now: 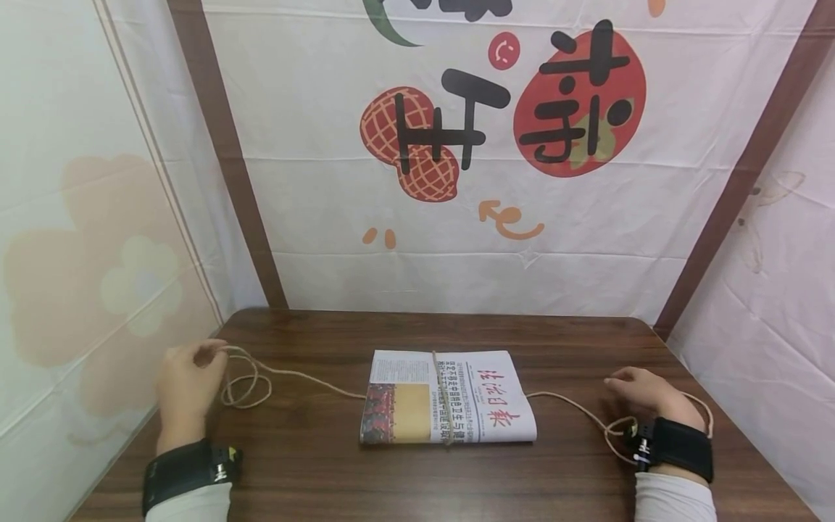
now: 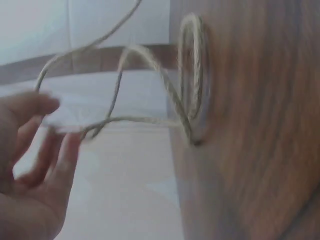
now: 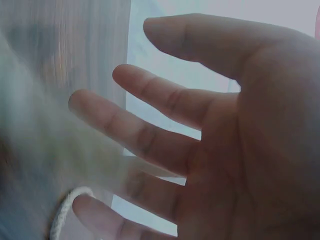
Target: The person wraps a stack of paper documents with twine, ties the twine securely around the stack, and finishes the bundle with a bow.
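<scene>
A folded stack of newspaper (image 1: 499, 395) lies flat on the brown table. Thin beige rope (image 1: 435, 370) crosses over its middle, and a length of it leaves each side. On the left, my left hand (image 1: 192, 384) is raised and holds the rope by curled fingers; loose loops (image 2: 197, 65) hang beside the fingertips in the left wrist view. My right hand (image 1: 652, 395) is above the table's right side, its fingers (image 3: 165, 100) spread apart and nothing gripped. The right length of rope (image 1: 567, 399) runs to a loop near that wrist and passes behind the hand.
The wood-grain table (image 1: 313, 464) reaches back to a white printed cloth (image 1: 313, 203). More cloth hangs at the left (image 1: 85, 217) and right (image 1: 770, 290) sides. Dark bands with small devices (image 1: 681, 449) circle both wrists.
</scene>
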Demonstrator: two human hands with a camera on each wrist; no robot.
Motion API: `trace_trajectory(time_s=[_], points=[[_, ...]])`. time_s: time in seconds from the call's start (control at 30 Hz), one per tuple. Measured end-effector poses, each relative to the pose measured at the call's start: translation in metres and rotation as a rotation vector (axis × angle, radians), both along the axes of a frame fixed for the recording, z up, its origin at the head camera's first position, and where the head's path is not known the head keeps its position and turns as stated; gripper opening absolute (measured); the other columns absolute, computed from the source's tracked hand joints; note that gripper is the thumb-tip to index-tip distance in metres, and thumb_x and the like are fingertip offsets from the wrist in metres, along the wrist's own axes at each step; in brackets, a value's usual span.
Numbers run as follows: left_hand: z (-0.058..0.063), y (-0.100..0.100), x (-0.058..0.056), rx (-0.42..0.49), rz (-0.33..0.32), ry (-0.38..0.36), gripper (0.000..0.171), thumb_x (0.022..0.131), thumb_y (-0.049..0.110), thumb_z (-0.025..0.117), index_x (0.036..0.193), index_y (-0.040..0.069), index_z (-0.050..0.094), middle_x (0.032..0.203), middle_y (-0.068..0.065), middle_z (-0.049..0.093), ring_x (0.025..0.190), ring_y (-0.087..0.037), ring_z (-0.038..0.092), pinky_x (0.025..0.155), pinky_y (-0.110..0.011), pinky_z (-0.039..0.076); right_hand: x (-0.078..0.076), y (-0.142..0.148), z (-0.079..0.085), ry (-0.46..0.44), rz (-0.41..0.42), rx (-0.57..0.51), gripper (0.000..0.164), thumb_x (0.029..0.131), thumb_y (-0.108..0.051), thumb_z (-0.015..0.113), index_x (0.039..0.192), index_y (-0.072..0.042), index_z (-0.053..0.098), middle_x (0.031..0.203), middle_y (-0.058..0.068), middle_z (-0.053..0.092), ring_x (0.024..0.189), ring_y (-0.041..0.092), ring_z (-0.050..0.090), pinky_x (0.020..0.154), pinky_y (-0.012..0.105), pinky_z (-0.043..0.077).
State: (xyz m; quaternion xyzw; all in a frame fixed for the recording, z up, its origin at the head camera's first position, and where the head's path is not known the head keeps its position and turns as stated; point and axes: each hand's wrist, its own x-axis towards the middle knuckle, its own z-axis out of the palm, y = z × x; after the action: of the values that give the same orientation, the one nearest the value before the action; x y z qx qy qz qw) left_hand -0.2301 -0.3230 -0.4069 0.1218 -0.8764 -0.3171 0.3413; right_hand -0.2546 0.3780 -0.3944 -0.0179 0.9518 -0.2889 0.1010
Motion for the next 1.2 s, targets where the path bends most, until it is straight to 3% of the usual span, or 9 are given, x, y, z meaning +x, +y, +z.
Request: trace_trajectory(time_s=[0.1, 0.27, 0.43, 0.5, 0.6, 0.77, 0.93, 1.07, 1.2], points=[[0.007, 0.002, 0.0, 0.075, 0.044, 0.027, 0.027, 0.096, 0.02, 0.061, 0.109, -0.002, 0.07, 0.094, -0.025, 0.063, 0.081, -0.028, 0.055, 0.07, -0.04, 0.038, 0.0, -0.002, -0.002, -0.013, -0.009, -0.052, 0.051, 0.103, -0.024, 0.052, 0.126, 0.02, 0.046, 0.11, 0.033, 0.061, 0.101, 0.044, 0.062, 0.082, 0.051, 0.053], [0.019, -0.008, 0.009, 0.421, -0.096, -0.193, 0.051, 0.104, 0.035, 0.038, 0.143, 0.004, 0.05, 0.124, -0.016, 0.061, 0.084, -0.002, 0.055, 0.074, -0.023, 0.047, 0.001, -0.005, -0.003, -0.038, -0.023, -0.12, 0.048, 0.104, -0.021, 0.05, 0.127, 0.021, 0.044, 0.106, 0.031, 0.064, 0.097, 0.042, 0.065, 0.08, 0.049, 0.055], [0.022, -0.013, 0.014, 0.89, -0.401, 0.039, 0.034, 0.107, 0.027, 0.049, 0.136, 0.012, 0.058, 0.112, 0.004, 0.06, 0.092, -0.002, 0.059, 0.078, -0.011, 0.048, 0.002, -0.008, -0.005, -0.069, -0.011, -0.16, 0.047, 0.105, -0.019, 0.048, 0.126, 0.022, 0.042, 0.108, 0.035, 0.062, 0.099, 0.048, 0.063, 0.083, 0.053, 0.054], [0.022, -0.011, 0.012, 0.949, -0.552, 0.099, 0.031, 0.105, 0.024, 0.054, 0.134, 0.015, 0.061, 0.103, 0.005, 0.062, 0.085, -0.004, 0.06, 0.074, -0.011, 0.049, 0.002, -0.009, -0.005, -0.076, -0.012, -0.156, 0.047, 0.105, -0.019, 0.049, 0.127, 0.022, 0.042, 0.108, 0.035, 0.062, 0.099, 0.048, 0.063, 0.082, 0.054, 0.054], [0.024, 0.003, 0.005, 0.745, -0.68, 0.014, 0.044, 0.107, 0.019, 0.049, 0.149, 0.007, 0.044, 0.103, 0.002, 0.065, 0.069, -0.005, 0.058, 0.059, -0.017, 0.049, 0.001, -0.011, -0.006, -0.071, -0.014, -0.148, 0.047, 0.105, -0.019, 0.049, 0.128, 0.021, 0.043, 0.107, 0.033, 0.063, 0.098, 0.047, 0.064, 0.082, 0.053, 0.054], [0.034, 0.048, -0.004, 0.299, -0.692, -0.151, 0.047, 0.109, 0.011, 0.036, 0.152, -0.003, 0.021, 0.132, -0.024, 0.058, 0.071, -0.01, 0.064, 0.046, -0.027, 0.047, -0.003, -0.013, -0.009, -0.06, 0.007, -0.122, 0.047, 0.104, -0.02, 0.05, 0.127, 0.02, 0.045, 0.105, 0.032, 0.065, 0.094, 0.045, 0.066, 0.08, 0.053, 0.054], [0.038, 0.093, -0.013, 0.218, -0.877, -0.137, 0.038, 0.108, 0.006, 0.04, 0.145, 0.005, 0.037, 0.146, -0.021, 0.049, 0.1, -0.025, 0.066, 0.05, -0.032, 0.051, -0.006, -0.016, -0.009, -0.044, 0.03, -0.09, 0.045, 0.104, -0.02, 0.05, 0.126, 0.02, 0.046, 0.103, 0.03, 0.066, 0.092, 0.042, 0.067, 0.079, 0.05, 0.056], [0.033, 0.111, -0.017, 0.17, -1.022, -0.216, 0.033, 0.103, -0.003, 0.044, 0.132, 0.01, 0.054, 0.123, -0.015, 0.065, 0.1, -0.031, 0.065, 0.066, -0.038, 0.055, -0.007, -0.017, -0.007, -0.032, 0.035, -0.111, 0.044, 0.103, -0.017, 0.05, 0.125, 0.021, 0.046, 0.102, 0.031, 0.066, 0.091, 0.042, 0.067, 0.079, 0.049, 0.056], [0.023, 0.107, -0.017, 0.023, -0.97, -0.416, 0.024, 0.097, -0.002, 0.051, 0.107, 0.012, 0.068, 0.096, -0.005, 0.07, 0.083, -0.024, 0.063, 0.071, -0.036, 0.052, -0.007, -0.018, -0.006, -0.028, 0.036, -0.117, 0.044, 0.103, -0.017, 0.051, 0.124, 0.021, 0.046, 0.101, 0.031, 0.066, 0.09, 0.042, 0.068, 0.078, 0.049, 0.056]])
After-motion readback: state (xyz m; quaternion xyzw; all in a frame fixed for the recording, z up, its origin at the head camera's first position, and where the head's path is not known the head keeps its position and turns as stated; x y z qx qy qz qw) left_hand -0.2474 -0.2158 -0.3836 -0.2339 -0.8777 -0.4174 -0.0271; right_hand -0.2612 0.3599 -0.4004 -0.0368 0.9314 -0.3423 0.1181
